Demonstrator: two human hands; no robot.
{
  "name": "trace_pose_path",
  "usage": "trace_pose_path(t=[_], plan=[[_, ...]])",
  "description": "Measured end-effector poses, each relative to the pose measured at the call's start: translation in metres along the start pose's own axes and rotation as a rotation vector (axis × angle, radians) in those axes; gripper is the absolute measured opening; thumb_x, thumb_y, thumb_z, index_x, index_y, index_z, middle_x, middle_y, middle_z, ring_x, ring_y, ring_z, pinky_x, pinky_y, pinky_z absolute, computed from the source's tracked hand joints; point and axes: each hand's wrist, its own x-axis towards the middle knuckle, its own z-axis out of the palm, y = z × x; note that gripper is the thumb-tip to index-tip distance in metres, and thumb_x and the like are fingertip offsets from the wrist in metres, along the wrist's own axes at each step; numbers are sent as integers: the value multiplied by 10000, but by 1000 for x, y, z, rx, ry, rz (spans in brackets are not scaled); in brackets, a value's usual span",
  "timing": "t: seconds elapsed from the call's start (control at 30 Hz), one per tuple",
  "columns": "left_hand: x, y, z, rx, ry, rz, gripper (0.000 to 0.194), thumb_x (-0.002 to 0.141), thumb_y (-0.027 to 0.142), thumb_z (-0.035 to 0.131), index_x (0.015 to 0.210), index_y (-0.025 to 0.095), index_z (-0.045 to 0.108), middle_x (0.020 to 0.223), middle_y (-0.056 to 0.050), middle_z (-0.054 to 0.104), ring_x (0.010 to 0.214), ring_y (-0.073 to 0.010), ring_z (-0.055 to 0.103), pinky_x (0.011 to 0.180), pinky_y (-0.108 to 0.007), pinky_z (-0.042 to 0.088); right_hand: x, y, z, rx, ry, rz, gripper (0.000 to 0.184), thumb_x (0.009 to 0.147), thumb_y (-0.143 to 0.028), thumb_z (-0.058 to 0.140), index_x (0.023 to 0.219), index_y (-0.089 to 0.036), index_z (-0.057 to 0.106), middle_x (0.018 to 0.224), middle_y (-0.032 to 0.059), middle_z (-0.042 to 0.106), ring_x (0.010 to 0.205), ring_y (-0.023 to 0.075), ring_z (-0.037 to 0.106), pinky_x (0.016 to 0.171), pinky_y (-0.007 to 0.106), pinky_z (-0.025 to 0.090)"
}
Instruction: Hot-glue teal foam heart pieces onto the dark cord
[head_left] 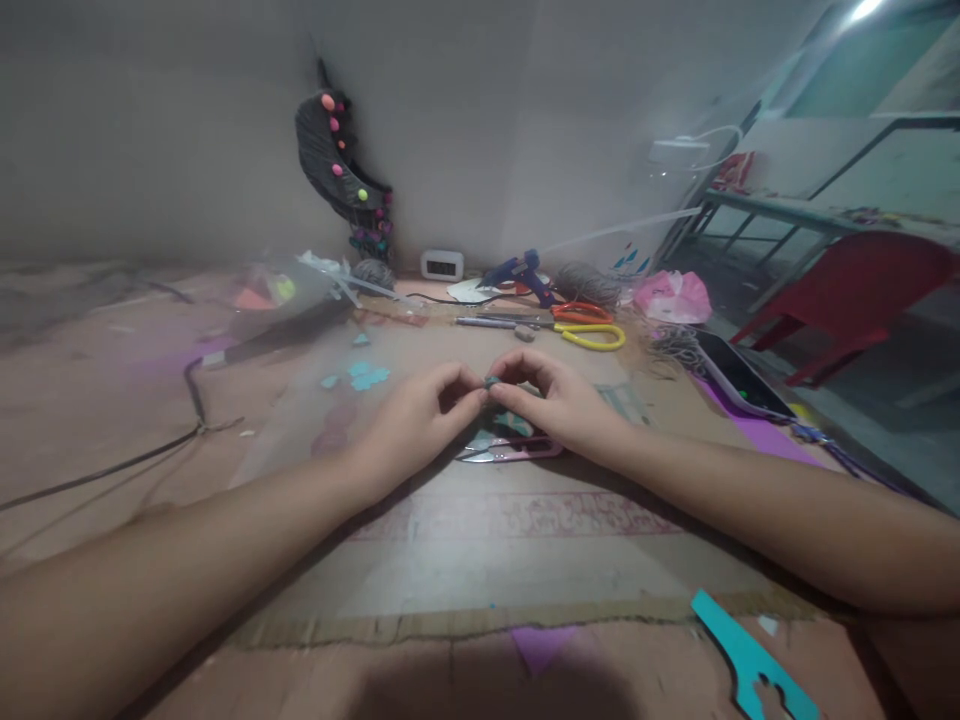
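On the left of the tabletop (135, 400) there is one see-through bag (262, 290), with pink and yellow-green stuff showing in it. Next come some blue bits (367, 375), bunched too close to count, and one white clock (442, 265) near the wall. My left hand (427, 405) is nearly closed, pinching one tiny dark blue-green bit (490, 382) with my fingertips. My right hand (559, 400) pinches the same bit, so it is right between my two hands. One pair of pink scissors (536, 450) lies under them. Farther back is one blue glue gun (521, 272), then one orange handle (581, 313) and one yellow handle (600, 338). One pink bag (673, 297) sits scrunched up; I can't tell what's in it. Then there's one phone (742, 378).
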Motion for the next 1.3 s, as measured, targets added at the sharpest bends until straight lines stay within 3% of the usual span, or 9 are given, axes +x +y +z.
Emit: trace_pose_path(t=[0.33,0.5,0.6,0.73,0.87,1.0,1.17,1.3], plan=[[-1,-2,1,-13,-6,27,182,914,332,540,824,194,617,771,11,660,711,-146,577,663,-258,420,-1,0,-1,29,13,21,139,863,-320,605,883,-183,616,852,20,659,825,152,618,777,286,482],[0,-1,1,-30,7,33,148,913,297,544,834,193,613,791,13,662,729,-143,580,686,-257,430,-1,1,-1,201,-20,65,291,865,-450,627,1010,-199,615,951,37,658,859,161,639,774,293,511],[0,-1,1,-27,18,34,139,911,283,540,829,192,606,788,14,654,729,-142,576,689,-259,427,0,-1,-3,190,76,42,291,899,-465,584,1007,-198,628,839,18,636,788,147,620,740,282,505],[-1,-3,1,-35,20,13,166,911,311,542,815,187,596,785,9,648,728,-147,576,683,-266,420,4,0,-6,107,257,14,165,920,-320,554,953,-192,652,699,-12,605,701,129,587,709,271,491],[1,-3,1,-46,23,-25,171,907,312,542,810,179,589,798,-1,646,731,-150,575,680,-266,422,9,3,-9,118,330,44,123,878,-299,610,876,-183,653,665,-15,628,652,125,582,676,269,482],[2,-1,1,-51,25,-20,157,901,290,546,805,176,595,800,-1,645,727,-144,570,681,-258,425,7,2,-9,49,253,36,250,897,-377,598,733,-189,608,693,2,647,679,133,598,676,271,477],[1,0,0,-29,6,11,137,894,264,540,810,183,614,769,8,656,715,-142,576,672,-250,424,2,2,-4,26,92,-33,210,864,-344,634,1010,-193,641,931,38,686,884,173,640,804,317,499],[1,-1,0,-23,-20,9,139,891,274,547,826,186,632,788,9,677,726,-141,592,670,-245,430,0,3,-2,-46,25,-83,170,854,-295,614,977,-177,615,914,43,673,870,172,631,822,330,503]])
